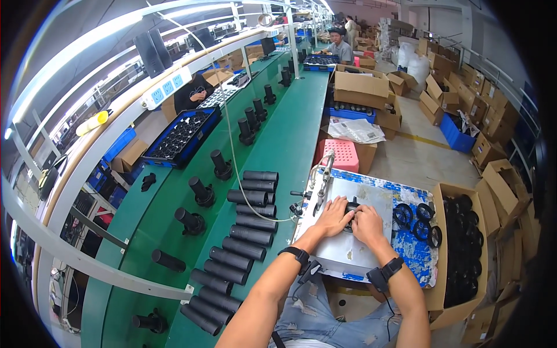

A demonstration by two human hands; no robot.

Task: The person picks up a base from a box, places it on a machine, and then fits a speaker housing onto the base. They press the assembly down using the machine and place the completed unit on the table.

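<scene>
A round black plastic part (351, 206) lies on the bare metal plate of a small bench, between my two hands, which cover much of it. My left hand (333, 218) holds its left side, with the fingers stretched forward and the thumb across the near edge. My right hand (368, 224) is closed over the right side, fingers bent onto it. Beyond my left hand stands a metal clamp-like fixture (326, 174) with a hose. Several spoked black rings (422, 230) lie on the worn blue and white board to the right of the plate.
At right stands an open carton (439, 232) full of black rings. Black tubes (248, 235) lie in a row on the green bench at left. Upright tubes with flanged bases (219, 162) stand along the green belt. A pink stool (341, 153) is behind the plate. Co-workers sit farther off.
</scene>
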